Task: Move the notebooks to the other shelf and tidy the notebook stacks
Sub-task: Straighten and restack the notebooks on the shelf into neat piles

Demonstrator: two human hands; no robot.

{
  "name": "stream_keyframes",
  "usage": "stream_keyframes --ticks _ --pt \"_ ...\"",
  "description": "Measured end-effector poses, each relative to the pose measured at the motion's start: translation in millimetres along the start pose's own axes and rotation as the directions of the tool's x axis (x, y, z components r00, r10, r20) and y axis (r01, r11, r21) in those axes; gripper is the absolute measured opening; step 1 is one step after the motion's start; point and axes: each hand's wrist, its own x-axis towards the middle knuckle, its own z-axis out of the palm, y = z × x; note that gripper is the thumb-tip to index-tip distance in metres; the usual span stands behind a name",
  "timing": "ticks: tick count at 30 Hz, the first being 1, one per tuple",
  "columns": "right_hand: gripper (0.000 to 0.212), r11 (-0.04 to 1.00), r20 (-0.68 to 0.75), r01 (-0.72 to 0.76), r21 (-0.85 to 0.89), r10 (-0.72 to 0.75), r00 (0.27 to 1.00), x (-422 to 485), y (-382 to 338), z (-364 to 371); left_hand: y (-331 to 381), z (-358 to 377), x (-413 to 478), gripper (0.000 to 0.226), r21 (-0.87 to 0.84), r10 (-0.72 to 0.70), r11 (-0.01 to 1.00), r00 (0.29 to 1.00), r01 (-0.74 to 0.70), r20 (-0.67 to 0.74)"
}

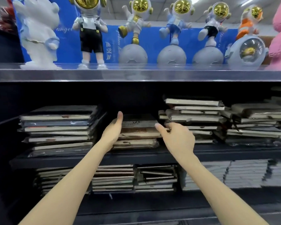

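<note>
Notebooks lie in flat stacks on a dark middle shelf (81, 158), and the person works on the short middle stack (136, 142), which sits between a taller left stack (58, 129) and an untidy right stack (193, 117) whose books jut out at differing lengths. The left hand (111, 133) is laid flat against the left side of the middle stack, its thumb (120, 116) straight and pointing up beside the top notebook (138, 121); it presses rather than clasps, with its other fingers mostly hidden behind the palm. The right hand (178, 140) reaches to the stack's right side, its straight thumb tip (158, 127) at the top notebook's right edge, while its bent fingers sit in the gap next to the right stack; whether they hold anything cannot be told. A further stack (256, 124) lies at the far right. More notebook piles (113, 177) fill the lower shelf below the forearms. Astronaut figurines (177, 30) stand along the top shelf (136, 75).
</note>
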Motion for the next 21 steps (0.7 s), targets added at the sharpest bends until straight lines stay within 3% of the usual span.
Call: stream_keyframes --ticks 2,3,4,8,11,14,17,19,21 --pt "0.045 0.986 -0.397 0.169 -0.001 -0.156 0.904 6 11 -21 1 -2 1 0.069 0.241 0.172 0.958 0.984 -0.154 -0.055" --pt "0.043 0.972 -0.487 0.227 -0.066 -0.229 0.843 15 20 -27 4 -1 -1 0.065 0.305 0.261 0.925 0.963 -0.228 -0.071" --pt "0.047 0.960 -0.472 0.245 -0.134 -0.279 0.836 29 29 -31 9 2 -4 0.061 0.333 0.346 0.893 0.935 -0.302 -0.079" --pt "0.076 0.937 -0.089 0.206 -0.281 -0.239 0.967 78 52 -26 31 23 -17 0.051 0.311 0.543 0.805 0.839 -0.506 -0.039" --pt "0.068 0.888 -0.067 0.242 -0.390 -0.290 0.955 85 60 -20 45 35 -21 0.050 0.260 0.568 0.795 0.823 -0.548 -0.004" --pt "0.046 0.882 -0.220 0.288 -0.374 -0.386 0.896 75 61 -29 60 45 -19 0.050 0.156 0.483 0.864 0.875 -0.479 0.010" --pt "0.035 0.873 -0.368 0.398 -0.281 -0.481 0.795 46 64 -37 75 60 -13 0.051 -0.190 0.238 0.960 0.957 -0.207 0.163" --pt "0.037 0.843 -0.388 0.483 -0.237 -0.538 0.748 26 64 -45 84 70 -15 0.046 -0.405 0.122 0.914 0.949 0.007 0.292" --pt "0.039 0.840 -0.401 0.518 -0.160 -0.535 0.744 12 67 -58 91 79 -20 0.041 -0.442 0.095 0.895 0.944 0.058 0.316"
